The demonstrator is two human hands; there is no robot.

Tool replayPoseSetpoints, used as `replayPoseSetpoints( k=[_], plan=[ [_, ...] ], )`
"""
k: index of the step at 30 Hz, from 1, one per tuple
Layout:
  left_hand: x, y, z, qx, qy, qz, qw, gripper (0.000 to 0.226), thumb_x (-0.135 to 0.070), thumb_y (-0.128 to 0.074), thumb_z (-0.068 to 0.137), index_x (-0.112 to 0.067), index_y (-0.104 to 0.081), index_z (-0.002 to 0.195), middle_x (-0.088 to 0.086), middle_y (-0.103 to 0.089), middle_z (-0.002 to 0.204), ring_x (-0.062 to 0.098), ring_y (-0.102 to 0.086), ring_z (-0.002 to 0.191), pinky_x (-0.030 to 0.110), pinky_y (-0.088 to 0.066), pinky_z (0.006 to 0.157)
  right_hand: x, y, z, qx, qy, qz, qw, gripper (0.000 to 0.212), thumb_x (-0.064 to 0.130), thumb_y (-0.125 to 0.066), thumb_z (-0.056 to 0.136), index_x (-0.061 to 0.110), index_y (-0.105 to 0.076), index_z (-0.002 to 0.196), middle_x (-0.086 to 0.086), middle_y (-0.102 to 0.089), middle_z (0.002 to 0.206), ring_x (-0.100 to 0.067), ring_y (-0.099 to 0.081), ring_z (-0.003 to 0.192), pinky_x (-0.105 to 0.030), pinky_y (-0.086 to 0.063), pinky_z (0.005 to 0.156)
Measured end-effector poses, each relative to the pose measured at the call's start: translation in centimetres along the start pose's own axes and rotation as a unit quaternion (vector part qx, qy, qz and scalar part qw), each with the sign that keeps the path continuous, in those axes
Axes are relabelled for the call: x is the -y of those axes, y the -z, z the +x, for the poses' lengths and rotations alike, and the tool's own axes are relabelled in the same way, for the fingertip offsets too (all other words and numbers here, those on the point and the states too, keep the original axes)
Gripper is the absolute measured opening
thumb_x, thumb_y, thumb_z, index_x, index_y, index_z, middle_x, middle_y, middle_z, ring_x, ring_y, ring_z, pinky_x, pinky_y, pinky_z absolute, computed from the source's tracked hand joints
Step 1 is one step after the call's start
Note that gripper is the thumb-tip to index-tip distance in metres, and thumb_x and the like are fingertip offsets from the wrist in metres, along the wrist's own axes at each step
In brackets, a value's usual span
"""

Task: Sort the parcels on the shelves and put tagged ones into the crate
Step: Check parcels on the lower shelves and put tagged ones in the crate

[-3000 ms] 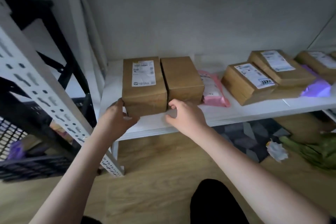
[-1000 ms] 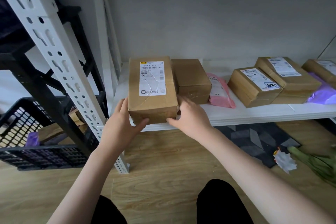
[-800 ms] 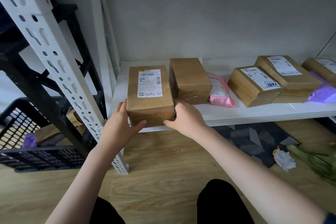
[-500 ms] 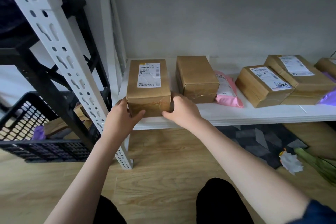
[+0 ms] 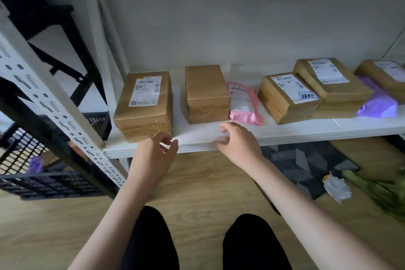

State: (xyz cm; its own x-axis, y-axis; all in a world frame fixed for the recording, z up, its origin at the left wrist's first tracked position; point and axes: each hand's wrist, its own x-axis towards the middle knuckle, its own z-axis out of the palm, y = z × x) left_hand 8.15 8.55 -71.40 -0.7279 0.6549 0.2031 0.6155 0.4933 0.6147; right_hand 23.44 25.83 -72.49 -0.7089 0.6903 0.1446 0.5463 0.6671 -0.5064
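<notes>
honestly both hands, left hand (image 5: 156,155) and right hand (image 5: 237,141), hang loose, holding nothing. labelled box (image 5: 144,105) sits by the shelf (image 5: 197,138) edge; a clumsy grab could tip it off.

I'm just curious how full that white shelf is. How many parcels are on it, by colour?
Brown boxes: 5
Pink bags: 1
Purple bags: 1
Total: 7 in view; the shelf runs on past the right edge.

Plain grey wall (image 5: 241,24), light wood-plank floor (image 5: 197,186), dark geometric rug (image 5: 306,166), white perforated shelving upright (image 5: 50,103)
</notes>
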Motion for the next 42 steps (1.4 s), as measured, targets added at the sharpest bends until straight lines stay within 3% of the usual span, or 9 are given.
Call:
replayPoseSetpoints(
  k=[6,10,15,19,22,26,31,38,42],
  plan=[
    [-3.2,-4.0,2.5,0.017,-0.016,-0.014,1.0,0.03,-0.037,-0.065,0.09,-0.017,-0.068,0.112,-0.005,-0.071,0.104,0.012,-0.068,0.084,0.03,-0.053,0.071,-3.3,1.3,0.8,-0.001,-0.01,-0.011,1.0,0.044,0.039,-0.07,0.088,0.019,-0.062,0.127,0.006,-0.066,0.117,-0.014,-0.064,0.099,-0.029,-0.053,0.081],
    [-3.1,-4.6,4.5,-0.012,-0.035,-0.005,0.999,0.028,-0.035,-0.064,0.09,-0.018,-0.066,0.112,-0.001,-0.073,0.088,0.02,-0.069,0.082,0.03,-0.052,0.067,-4.1,1.7,2.7,-0.01,-0.026,-0.011,1.0,0.045,0.04,-0.069,0.089,0.025,-0.061,0.131,0.008,-0.067,0.116,-0.013,-0.065,0.099,-0.028,-0.054,0.082],
    [-3.9,-4.1,5.5,-0.001,-0.023,0.0,1.0,0.029,-0.031,-0.064,0.091,-0.013,-0.062,0.114,0.002,-0.071,0.082,0.022,-0.066,0.073,0.033,-0.054,0.064,-3.8,3.4,4.1,-0.078,-0.067,0.006,0.995,0.02,0.036,-0.073,0.086,0.022,-0.067,0.1,0.011,-0.069,0.095,-0.009,-0.066,0.084,-0.03,-0.056,0.071],
    [-3.9,-4.5,6.3,0.004,-0.015,0.012,1.0,0.034,-0.03,-0.066,0.088,-0.01,-0.051,0.111,0.009,-0.066,0.081,0.032,-0.064,0.073,0.039,-0.051,0.062,-4.0,3.7,6.1,-0.085,-0.048,0.042,0.994,0.041,0.036,-0.073,0.086,0.02,-0.061,0.122,0.014,-0.065,0.09,-0.004,-0.065,0.08,-0.034,-0.058,0.071],
    [-4.0,-5.5,7.5,-0.01,-0.03,0.009,0.999,0.034,-0.026,-0.065,0.086,-0.008,-0.047,0.108,0.007,-0.059,0.072,0.038,-0.062,0.071,0.041,-0.048,0.059,-4.3,2.4,7.8,-0.057,-0.002,0.006,0.998,0.036,0.042,-0.07,0.085,0.022,-0.063,0.114,0.013,-0.065,0.095,-0.009,-0.065,0.084,-0.037,-0.059,0.07],
    [-4.2,-6.2,8.1,-0.026,-0.039,0.011,0.999,0.029,-0.029,-0.066,0.088,-0.011,-0.05,0.106,0.006,-0.065,0.074,0.033,-0.063,0.071,0.042,-0.051,0.062,-3.7,1.6,8.2,-0.066,0.027,-0.054,0.996,0.028,0.045,-0.066,0.085,0.02,-0.063,0.098,0.005,-0.056,0.1,-0.018,-0.06,0.09,-0.037,-0.055,0.068],
    [-4.9,-5.1,6.2,0.01,-0.04,0.02,0.999,0.03,-0.034,-0.067,0.087,-0.015,-0.052,0.106,0.002,-0.065,0.085,0.024,-0.063,0.08,0.038,-0.052,0.067,-2.9,2.3,5.7,-0.038,0.038,-0.05,0.997,0.024,0.038,-0.068,0.085,0.018,-0.055,0.089,0.002,-0.052,0.098,-0.02,-0.058,0.091,-0.029,-0.037,0.064],
    [-4.0,-4.0,1.9,0.031,-0.034,0.015,0.999,0.054,-0.041,-0.064,0.091,-0.023,-0.044,0.139,-0.008,-0.069,0.107,-0.004,-0.057,0.066,0.02,-0.041,0.058,-4.4,2.1,0.8,-0.016,0.057,-0.021,0.998,0.03,0.042,-0.071,0.086,0.023,-0.051,0.098,0.008,-0.056,0.092,-0.013,-0.056,0.083,-0.029,-0.043,0.063],
    [-4.1,-4.6,0.4,0.04,-0.041,-0.022,0.998,0.06,-0.04,-0.066,0.091,-0.028,-0.039,0.143,-0.012,-0.062,0.119,-0.006,-0.061,0.081,0.016,-0.05,0.066,-4.4,1.3,0.2,-0.003,0.029,-0.021,0.999,0.033,0.043,-0.071,0.084,0.021,-0.057,0.104,0.007,-0.057,0.096,-0.014,-0.056,0.089,-0.031,-0.051,0.071]
  ],
)
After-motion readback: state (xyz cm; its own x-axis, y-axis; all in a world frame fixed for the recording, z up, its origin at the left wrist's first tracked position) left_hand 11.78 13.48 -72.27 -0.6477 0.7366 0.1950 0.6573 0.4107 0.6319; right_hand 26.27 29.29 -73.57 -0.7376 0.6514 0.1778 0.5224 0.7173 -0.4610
